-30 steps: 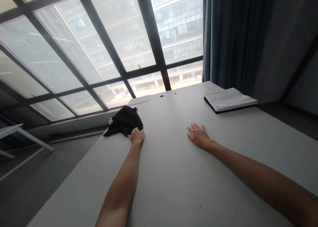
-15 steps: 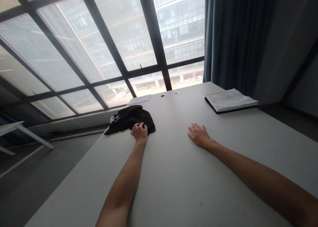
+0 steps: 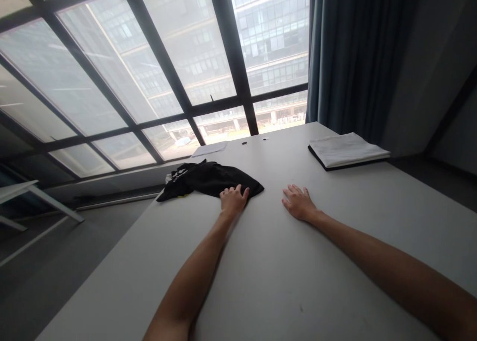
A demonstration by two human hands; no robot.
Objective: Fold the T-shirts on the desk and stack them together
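Note:
A crumpled black garment (image 3: 208, 178) with white print near its left end lies at the left edge of the white table (image 3: 283, 266). My left hand (image 3: 234, 200) has its fingers curled on the near right part of it, gripping the fabric, which is drawn out to a point at the right. Just right of that point, my right hand (image 3: 298, 203) rests palm down on the tabletop. Its fingers are spread, and nothing is in it.
Folded white cloth (image 3: 346, 149) lies over a black layer at the table's far right. White paper (image 3: 209, 149) is at the far left edge, with two small round spots nearby. Beyond stand windows (image 3: 186, 42) and a blue curtain (image 3: 354, 57); another table (image 3: 22, 189) is at left.
My left hand has moved right, pulling the near part of the black garment with it, so the garment is stretched out wider. My right hand has stayed put.

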